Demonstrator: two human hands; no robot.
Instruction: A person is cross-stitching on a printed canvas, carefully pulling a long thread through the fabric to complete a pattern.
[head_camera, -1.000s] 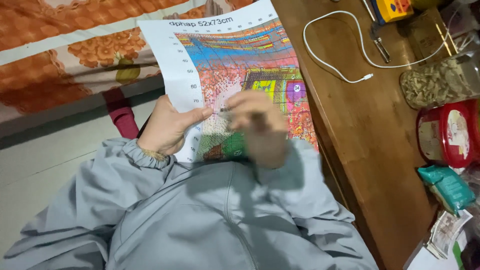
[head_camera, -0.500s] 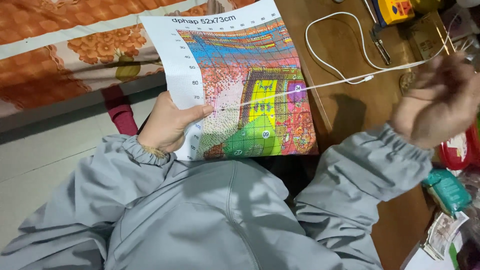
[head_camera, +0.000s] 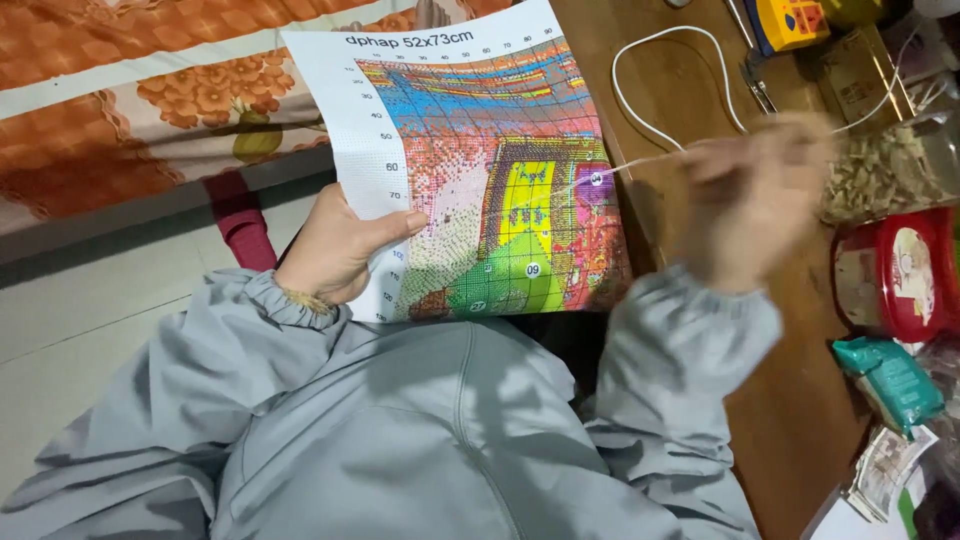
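Evidently mid-stitch: left hand (head_camera: 340, 250) clamped, thumb on top, on the cross-stitch canvas (head_camera: 480, 170) held over the lap; right hand (head_camera: 755, 200) raised over the wooden table (head_camera: 680, 120), drawing pale thread (head_camera: 640, 162) taut. Best pulled evenly, without puckering. Right fingers blurred, grip impossible to tell; needle unseen.

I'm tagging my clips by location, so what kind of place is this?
Probably a home, perhaps a bedroom: a floral orange bedspread, a wooden side table cluttered with a charging cable and jars, and a cross-stitch canvas.
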